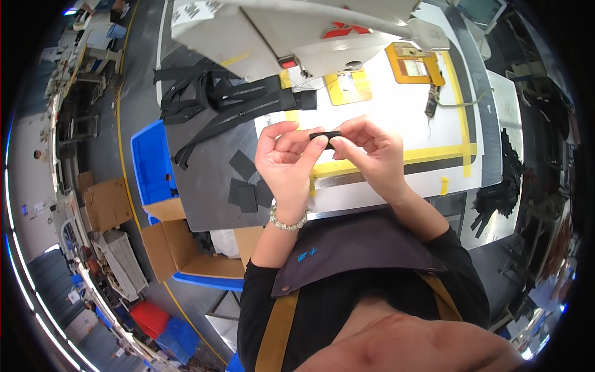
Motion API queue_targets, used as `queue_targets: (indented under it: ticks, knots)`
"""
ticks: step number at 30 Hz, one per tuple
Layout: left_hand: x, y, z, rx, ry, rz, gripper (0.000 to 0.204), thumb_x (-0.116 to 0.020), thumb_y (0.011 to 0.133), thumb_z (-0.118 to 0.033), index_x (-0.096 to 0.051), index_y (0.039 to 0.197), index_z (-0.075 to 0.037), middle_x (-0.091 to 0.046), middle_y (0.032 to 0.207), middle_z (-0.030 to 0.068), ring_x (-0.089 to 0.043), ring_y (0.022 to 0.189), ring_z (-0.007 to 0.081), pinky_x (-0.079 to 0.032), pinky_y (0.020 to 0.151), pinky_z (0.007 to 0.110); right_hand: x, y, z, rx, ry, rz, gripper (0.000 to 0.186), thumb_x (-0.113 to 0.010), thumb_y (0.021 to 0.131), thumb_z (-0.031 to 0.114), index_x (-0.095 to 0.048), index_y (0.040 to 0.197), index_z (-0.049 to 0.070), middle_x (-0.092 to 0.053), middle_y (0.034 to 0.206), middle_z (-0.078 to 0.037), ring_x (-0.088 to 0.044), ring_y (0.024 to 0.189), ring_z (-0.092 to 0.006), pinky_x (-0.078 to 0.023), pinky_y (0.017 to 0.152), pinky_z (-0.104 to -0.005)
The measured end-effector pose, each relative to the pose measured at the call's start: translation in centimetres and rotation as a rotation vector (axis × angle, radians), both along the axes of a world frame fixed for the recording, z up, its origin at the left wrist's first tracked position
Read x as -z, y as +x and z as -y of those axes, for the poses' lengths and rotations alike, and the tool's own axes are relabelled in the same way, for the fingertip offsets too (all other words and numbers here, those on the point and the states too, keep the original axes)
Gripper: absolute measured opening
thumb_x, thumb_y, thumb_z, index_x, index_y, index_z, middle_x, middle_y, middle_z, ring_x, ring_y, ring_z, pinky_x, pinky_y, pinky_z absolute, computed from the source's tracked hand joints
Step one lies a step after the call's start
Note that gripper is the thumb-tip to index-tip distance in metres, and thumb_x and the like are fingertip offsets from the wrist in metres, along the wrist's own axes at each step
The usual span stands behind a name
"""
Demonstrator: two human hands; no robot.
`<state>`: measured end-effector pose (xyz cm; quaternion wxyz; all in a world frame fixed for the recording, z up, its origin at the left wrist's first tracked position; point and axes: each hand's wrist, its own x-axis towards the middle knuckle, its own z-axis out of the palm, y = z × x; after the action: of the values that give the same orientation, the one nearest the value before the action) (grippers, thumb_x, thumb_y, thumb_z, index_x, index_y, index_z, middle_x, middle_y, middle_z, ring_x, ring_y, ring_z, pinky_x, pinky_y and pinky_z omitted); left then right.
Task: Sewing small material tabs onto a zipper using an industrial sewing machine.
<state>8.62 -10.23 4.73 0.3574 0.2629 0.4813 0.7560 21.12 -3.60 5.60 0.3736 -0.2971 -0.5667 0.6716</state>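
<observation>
Between the fingertips of both hands is a small black strip-like piece (326, 134), held above the near part of the white work surface (384, 127). My left hand (286, 152) pinches its left end, thumb against forefinger. The right end is pinched by my right hand (374, 152). To the left of my left hand, several black rectangular pieces (243, 193) lie on the grey tabletop (204, 192). Beyond them rests a heap of long black straps (214, 99), one end reaching close to my fingers.
A large white machine head (297, 34) overhangs the far side. Yellow template frames (412, 65) lie behind my hands. A blue bin (150, 161) and an open cardboard box (198, 260) stand left of the table. Black strips (503, 186) are heaped at the right.
</observation>
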Motion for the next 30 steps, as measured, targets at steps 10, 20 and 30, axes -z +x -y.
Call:
queue_targets:
  ticks: [10, 20, 30]
  knots:
    - [-0.4, -1.9, 0.1, 0.394, -0.169, -0.066, 0.022, -0.068, 0.085, -0.005, -0.062, 0.103, 0.005, -0.068, 0.085, 0.0075, -0.063, 0.072, 0.0087, -0.050, 0.065, 0.019, 0.3, 0.7, -0.1, 0.000, 0.000, -0.056, 0.012, -0.067, 0.085, 0.003, -0.063, 0.093, -0.005, -0.065, 0.082, -0.005, -0.062, 0.071, -0.0067, -0.051, 0.064, -0.0195]
    - [-0.2, -0.9, 0.1, 0.269, -0.113, -0.070, 0.010, -0.071, 0.083, -0.003, -0.066, 0.089, 0.004, -0.069, 0.078, 0.0078, -0.064, 0.066, 0.0087, -0.054, 0.060, 0.020, 0.3, 0.8, -0.1, 0.019, -0.042, -0.066, 0.013, -0.067, 0.085, 0.002, -0.062, 0.095, -0.005, -0.066, 0.083, -0.005, -0.062, 0.070, -0.0070, -0.050, 0.064, -0.0189]
    - [-0.5, -0.3, 0.3, 0.209, -0.099, -0.088, 0.011, -0.072, 0.082, -0.005, -0.066, 0.086, 0.004, -0.068, 0.076, 0.0079, -0.064, 0.064, 0.0091, -0.054, 0.057, 0.021, 0.2, 0.8, 0.0, 0.010, -0.063, -0.082, 0.013, -0.067, 0.086, 0.003, -0.062, 0.094, -0.005, -0.065, 0.083, -0.006, -0.061, 0.069, -0.0069, -0.050, 0.062, -0.0186]
